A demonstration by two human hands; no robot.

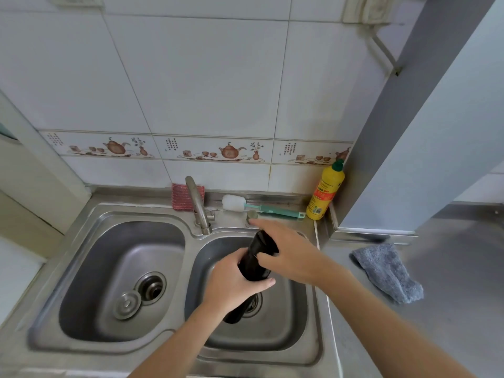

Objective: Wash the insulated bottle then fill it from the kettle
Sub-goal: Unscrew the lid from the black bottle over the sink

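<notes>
A black insulated bottle is held tilted over the right basin of a steel double sink. My left hand grips the bottle's middle, fingers wrapped round it. At the bottle's upper end my right hand holds the cap end, thumb against it and index finger stretched toward the back ledge. The bottle's lower end shows dark above the right drain. No kettle is in view.
A steel tap stands between the basins. On the back ledge lie a white-headed bottle brush with a green handle, a pink scrubbing pad and a yellow detergent bottle. A grey cloth lies on the right counter. A drain plug sits in the left basin.
</notes>
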